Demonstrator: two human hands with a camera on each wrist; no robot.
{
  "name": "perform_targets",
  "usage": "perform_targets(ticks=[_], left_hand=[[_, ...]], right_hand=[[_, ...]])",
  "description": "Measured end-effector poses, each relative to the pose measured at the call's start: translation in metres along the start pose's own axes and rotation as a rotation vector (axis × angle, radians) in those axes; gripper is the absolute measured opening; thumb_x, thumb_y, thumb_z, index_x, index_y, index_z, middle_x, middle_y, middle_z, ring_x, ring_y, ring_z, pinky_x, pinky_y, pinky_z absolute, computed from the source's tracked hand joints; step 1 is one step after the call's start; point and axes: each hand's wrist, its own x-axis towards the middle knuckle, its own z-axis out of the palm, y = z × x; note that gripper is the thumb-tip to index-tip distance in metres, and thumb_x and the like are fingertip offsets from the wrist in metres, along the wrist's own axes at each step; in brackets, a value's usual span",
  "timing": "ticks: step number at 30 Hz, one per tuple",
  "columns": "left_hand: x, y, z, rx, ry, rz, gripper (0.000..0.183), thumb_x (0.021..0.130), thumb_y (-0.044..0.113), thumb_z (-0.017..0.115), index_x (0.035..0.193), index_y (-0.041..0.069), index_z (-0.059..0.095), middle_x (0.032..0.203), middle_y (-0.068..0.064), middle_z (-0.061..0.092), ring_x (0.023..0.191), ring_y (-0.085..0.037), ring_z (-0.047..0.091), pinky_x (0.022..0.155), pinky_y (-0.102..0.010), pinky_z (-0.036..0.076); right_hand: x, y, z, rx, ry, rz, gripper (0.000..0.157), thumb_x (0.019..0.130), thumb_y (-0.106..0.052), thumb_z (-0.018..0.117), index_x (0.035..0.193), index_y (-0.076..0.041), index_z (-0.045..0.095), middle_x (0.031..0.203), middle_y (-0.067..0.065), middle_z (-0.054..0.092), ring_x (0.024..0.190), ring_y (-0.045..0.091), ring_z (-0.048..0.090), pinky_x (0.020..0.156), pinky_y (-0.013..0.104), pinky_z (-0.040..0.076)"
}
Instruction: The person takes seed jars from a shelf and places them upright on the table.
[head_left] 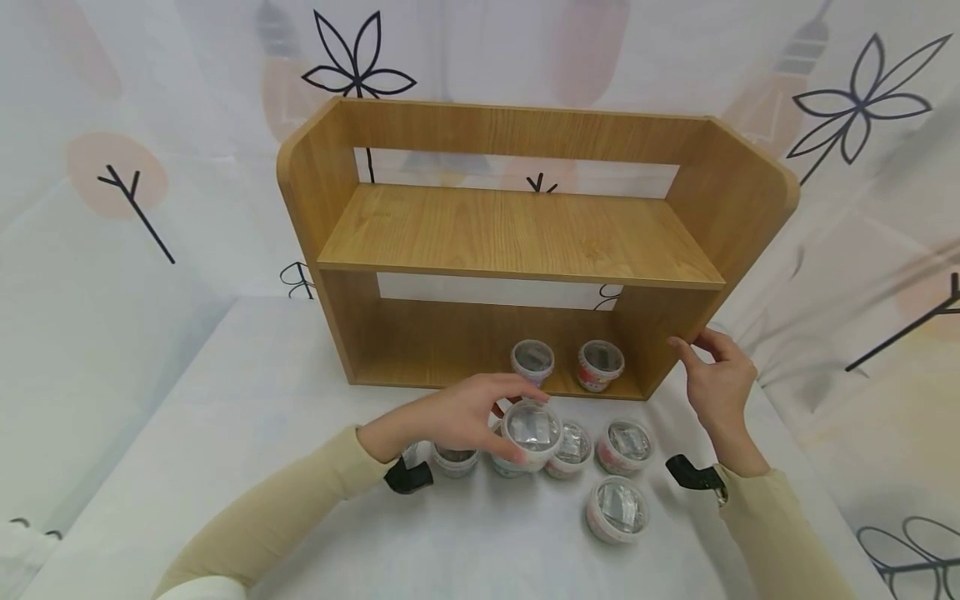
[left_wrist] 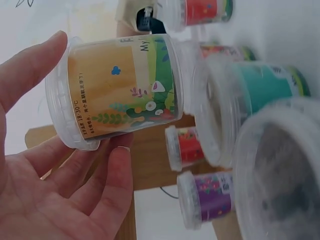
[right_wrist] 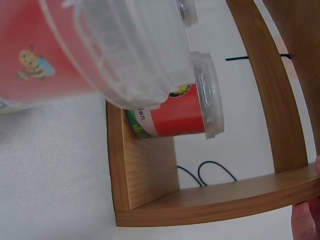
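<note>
My left hand (head_left: 480, 417) grips a lidded plastic tub (head_left: 532, 427) by its rim, above the table in front of the shelf. In the left wrist view this tub (left_wrist: 125, 90) has a tan and green printed label, and the thumb and fingers lie around its lid end. My right hand (head_left: 720, 379) holds the right side panel of the wooden shelf (head_left: 525, 237), thumb inside and fingers outside. On the bottom board stand two tubs, one with a purple label (left_wrist: 214, 195) and one with a red label (right_wrist: 175, 112).
Several more lidded tubs stand on the white table (head_left: 300, 533) before the shelf, including one nearer the front (head_left: 617, 510) and one on the right (head_left: 625, 444). A teal-labelled tub (left_wrist: 265, 87) is close beside the held one. Patterned cloth (head_left: 480, 50) hangs behind.
</note>
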Motion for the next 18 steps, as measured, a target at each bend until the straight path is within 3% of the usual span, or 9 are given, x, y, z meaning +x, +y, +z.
perform_targets(ticks=[9, 18], left_hand=[[0.002, 0.001, 0.017, -0.032, -0.04, 0.105, 0.068, 0.079, 0.025, 0.086, 0.139, 0.013, 0.056, 0.139, 0.007, 0.054, 0.12, -0.003, 0.049, 0.091, -0.02, 0.049], [0.002, 0.01, 0.037, -0.005, -0.072, 0.111, 0.069, 0.075, 0.023, 0.09, 0.135, 0.013, 0.057, 0.132, 0.007, 0.055, 0.118, -0.001, 0.049, 0.094, -0.016, 0.046]], right_hand=[[0.001, 0.0, 0.0, 0.001, 0.0, 0.008, 0.042, 0.089, -0.029, 0.076, 0.122, -0.004, 0.07, 0.111, 0.009, 0.068, 0.106, 0.013, 0.06, 0.109, 0.038, 0.042], [0.001, 0.0, 0.001, -0.004, 0.008, -0.006, 0.039, 0.089, -0.026, 0.077, 0.119, -0.003, 0.071, 0.107, 0.006, 0.068, 0.101, 0.006, 0.059, 0.108, 0.036, 0.043]])
